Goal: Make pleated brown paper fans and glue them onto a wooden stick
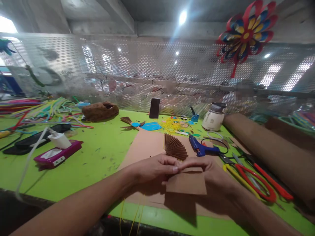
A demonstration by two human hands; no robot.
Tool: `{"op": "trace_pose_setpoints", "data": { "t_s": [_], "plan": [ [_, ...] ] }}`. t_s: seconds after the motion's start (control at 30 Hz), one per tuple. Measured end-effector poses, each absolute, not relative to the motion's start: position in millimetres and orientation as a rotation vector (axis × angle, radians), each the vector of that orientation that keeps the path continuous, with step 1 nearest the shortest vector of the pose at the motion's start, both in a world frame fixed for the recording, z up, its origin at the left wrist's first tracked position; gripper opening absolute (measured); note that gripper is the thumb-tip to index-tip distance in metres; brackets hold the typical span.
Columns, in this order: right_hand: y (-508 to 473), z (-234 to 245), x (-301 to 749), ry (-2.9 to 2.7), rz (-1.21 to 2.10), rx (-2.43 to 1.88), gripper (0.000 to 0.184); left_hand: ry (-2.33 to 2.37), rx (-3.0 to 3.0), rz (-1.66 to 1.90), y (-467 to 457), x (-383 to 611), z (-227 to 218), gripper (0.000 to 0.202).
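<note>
Between my hands is a piece of brown paper [186, 184], its lower part hanging as a flat flap over its own shadow. My left hand [157, 167] pinches the paper's upper edge with thumb and fingers. From the other side, my right hand [213, 173] grips it, with the index finger stretched toward my left thumb. Just beyond my fingers a pleated brown paper fan [175, 147] is spread out; whether it touches my hands I cannot tell. Under everything lies a large light-brown sheet [145, 147].
A blue glue gun [200, 146] and scissors with red handles [257, 183] lie to the right, near a brown paper roll [268, 154]. Farther back are yellow scraps [171, 125], a phone [154, 108] and a white jug [213, 118]. A purple power strip [57, 155] lies left.
</note>
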State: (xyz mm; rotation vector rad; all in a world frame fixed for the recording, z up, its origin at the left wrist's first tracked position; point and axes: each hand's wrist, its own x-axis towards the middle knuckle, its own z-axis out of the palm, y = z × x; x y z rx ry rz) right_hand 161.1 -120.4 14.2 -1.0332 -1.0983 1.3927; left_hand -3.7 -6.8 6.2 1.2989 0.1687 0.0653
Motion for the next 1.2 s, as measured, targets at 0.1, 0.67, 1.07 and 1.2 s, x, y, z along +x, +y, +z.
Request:
{"op": "trace_pose_setpoints", "data": {
  "t_s": [0.1, 0.67, 1.07, 1.2],
  "plan": [
    [-119, 13, 162, -1.15, 1.287, -0.997, 0.012, 0.113, 1.289, 0.055, -9, -1, 3, 0.021],
    [-103, 21, 195, -2.026, 1.028, -1.505, 0.024, 0.468, 1.666, 0.439, -19, 11, 7, 0.027],
    [-101, 6, 178, -1.949, 0.686, -1.689, 0.017, 0.506, 2.325, 0.388, -3, 3, 6, 0.018],
    [-103, -5, 181, -1.939, 0.577, -1.669, 0.014, 0.543, 2.389, 0.36, -4, 3, 2, 0.018]
  ]
}}
